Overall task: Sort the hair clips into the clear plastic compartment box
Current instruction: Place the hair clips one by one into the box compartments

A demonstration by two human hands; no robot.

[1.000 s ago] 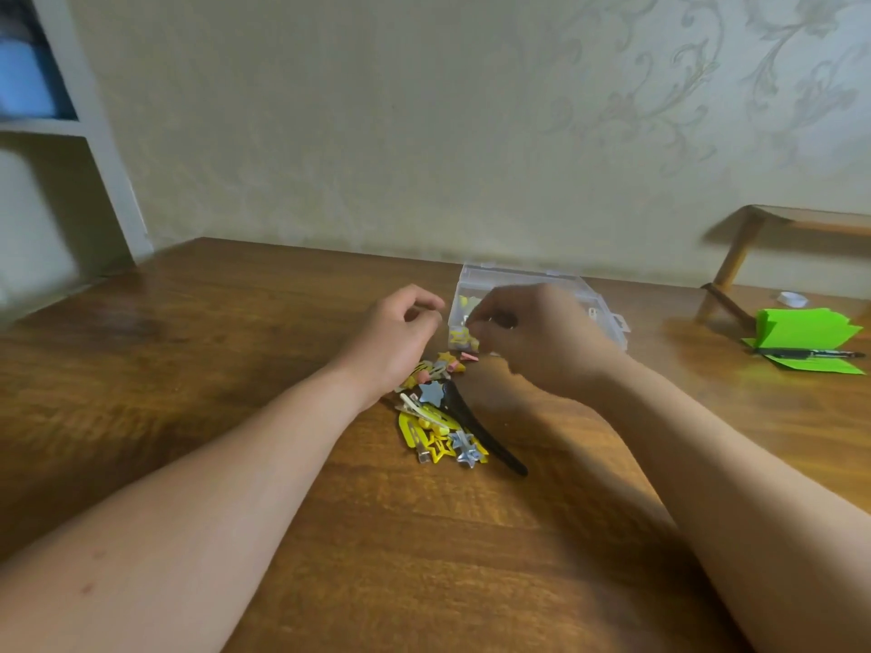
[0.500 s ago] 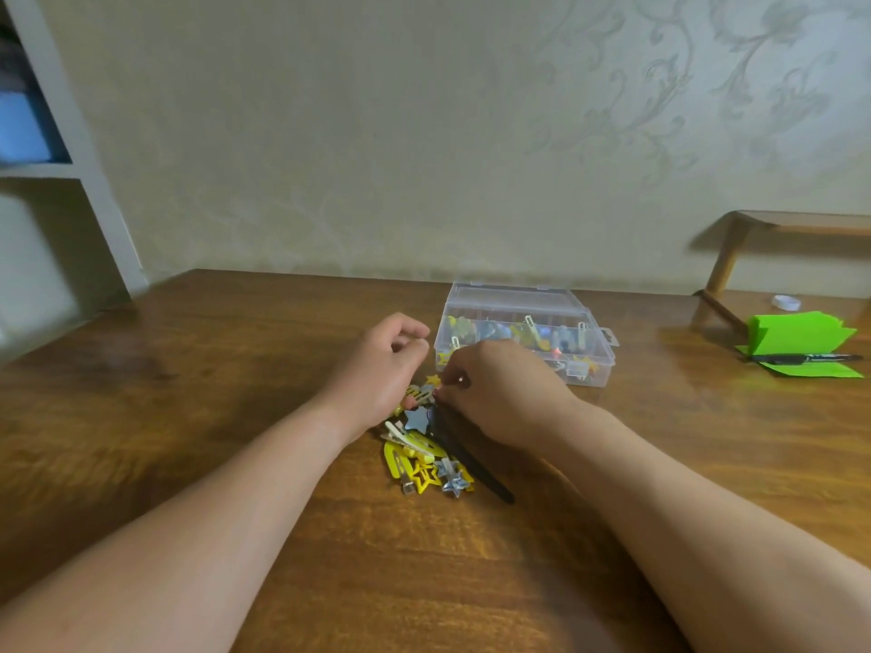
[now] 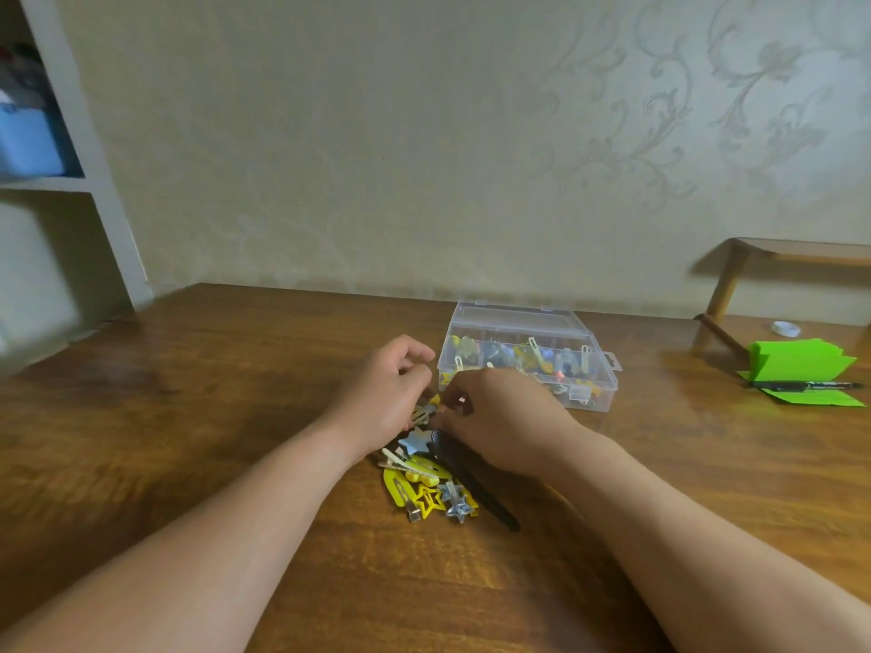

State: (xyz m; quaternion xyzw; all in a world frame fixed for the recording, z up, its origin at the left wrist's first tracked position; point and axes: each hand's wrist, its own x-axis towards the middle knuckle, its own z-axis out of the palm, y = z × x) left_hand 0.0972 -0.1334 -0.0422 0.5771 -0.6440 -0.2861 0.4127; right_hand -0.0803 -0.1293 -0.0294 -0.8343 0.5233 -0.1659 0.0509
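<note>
Mixed pile of yellow, silver and black hair clips [image 3: 426, 483] is left on the brown wooden table [image 3: 235, 417], near the clear plastic compartment box [image 3: 601, 393], which is kept open for filling. Left hand [image 3: 384, 393] and right hand [image 3: 499, 417] are curled over the pile's far end, presumably to pick a clip. Whether anything is gripped cannot be told.
</note>
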